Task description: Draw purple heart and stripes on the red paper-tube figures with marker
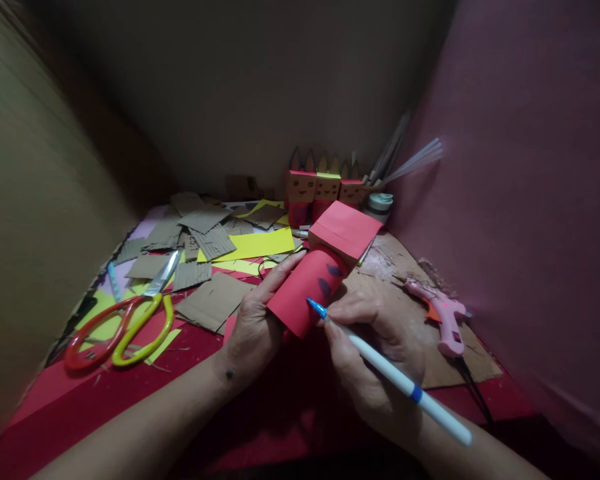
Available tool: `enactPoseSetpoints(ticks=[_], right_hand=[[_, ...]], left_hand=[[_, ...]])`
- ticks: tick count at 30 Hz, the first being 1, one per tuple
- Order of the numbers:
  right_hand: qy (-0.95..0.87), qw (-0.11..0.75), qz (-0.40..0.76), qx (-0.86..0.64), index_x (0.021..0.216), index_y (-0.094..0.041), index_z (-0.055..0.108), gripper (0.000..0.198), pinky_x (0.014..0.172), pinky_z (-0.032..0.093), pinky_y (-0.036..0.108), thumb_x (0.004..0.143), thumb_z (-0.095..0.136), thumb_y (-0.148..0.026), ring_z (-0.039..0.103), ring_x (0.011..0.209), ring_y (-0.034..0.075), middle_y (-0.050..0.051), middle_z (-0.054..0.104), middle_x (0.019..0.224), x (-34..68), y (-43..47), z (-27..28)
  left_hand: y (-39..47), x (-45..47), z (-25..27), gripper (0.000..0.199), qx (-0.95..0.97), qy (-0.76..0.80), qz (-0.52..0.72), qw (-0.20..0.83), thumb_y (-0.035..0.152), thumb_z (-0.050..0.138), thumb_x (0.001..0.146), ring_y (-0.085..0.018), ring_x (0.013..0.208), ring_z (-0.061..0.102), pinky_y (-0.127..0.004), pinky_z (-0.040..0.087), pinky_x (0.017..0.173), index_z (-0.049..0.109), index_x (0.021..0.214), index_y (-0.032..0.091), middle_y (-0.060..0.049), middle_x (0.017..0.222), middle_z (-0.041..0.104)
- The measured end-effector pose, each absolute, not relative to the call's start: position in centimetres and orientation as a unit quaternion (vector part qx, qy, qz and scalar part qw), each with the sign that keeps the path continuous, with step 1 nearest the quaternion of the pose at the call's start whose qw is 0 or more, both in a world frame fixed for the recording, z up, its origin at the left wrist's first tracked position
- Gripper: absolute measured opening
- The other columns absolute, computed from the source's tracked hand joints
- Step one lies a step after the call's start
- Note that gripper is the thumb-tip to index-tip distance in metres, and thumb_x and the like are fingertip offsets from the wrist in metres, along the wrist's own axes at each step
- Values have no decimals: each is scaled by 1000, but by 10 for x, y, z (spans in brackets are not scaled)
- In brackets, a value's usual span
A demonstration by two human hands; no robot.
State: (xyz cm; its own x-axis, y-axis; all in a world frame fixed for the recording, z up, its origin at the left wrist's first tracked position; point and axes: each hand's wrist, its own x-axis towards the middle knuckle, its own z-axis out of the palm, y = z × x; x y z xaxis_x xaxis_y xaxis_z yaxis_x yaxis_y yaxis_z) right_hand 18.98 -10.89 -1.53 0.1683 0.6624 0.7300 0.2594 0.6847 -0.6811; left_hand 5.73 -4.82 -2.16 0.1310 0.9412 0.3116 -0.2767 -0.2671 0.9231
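My left hand (255, 317) is wrapped around a red paper figure (300, 290), a tube body with a box-shaped head (345, 230), held tilted above the table. Dark leaf-shaped marks (325, 287) run down the tube. Between the thumb and fingers of my right hand (375, 347) is a white marker (390, 370) with a blue tip and a blue band. Its tip meets or nearly meets the red tube, just below the marks. The left fingers behind the tube are mostly hidden.
Scissors (140, 320) with red and yellow handles lie at left beside cardboard scraps (205, 227) and yellow paper (255, 245). A pink glue gun (443, 313) rests on a cardboard sheet (460, 360) at right. Several box-headed figures (325, 187) and a lidded jar (379, 205) stand behind.
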Motion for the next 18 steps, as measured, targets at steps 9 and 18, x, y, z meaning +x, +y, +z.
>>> enactPoseSetpoints(ticks=[9, 18], right_hand=[[-643, 665, 126, -360, 88, -24, 61, 24, 56, 53, 24, 85, 60, -1, 62, 64, 13, -2, 62, 73, 190, -108, -9], [-626, 686, 149, -341, 87, -24, 60, 27, 63, 56, 27, 85, 59, 3, 67, 70, 14, -2, 62, 76, 188, -107, -23]], left_hand=[[-47, 60, -17, 41, 523, 305, 581, 543, 18, 78, 79, -24, 117, 71, -32, 56, 105, 78, 118, 31, 1, 127, 77], [-47, 61, -14, 31, 495, 297, 597, 557, 19, 77, 82, -23, 98, 75, -32, 63, 88, 81, 111, 28, -1, 112, 81]])
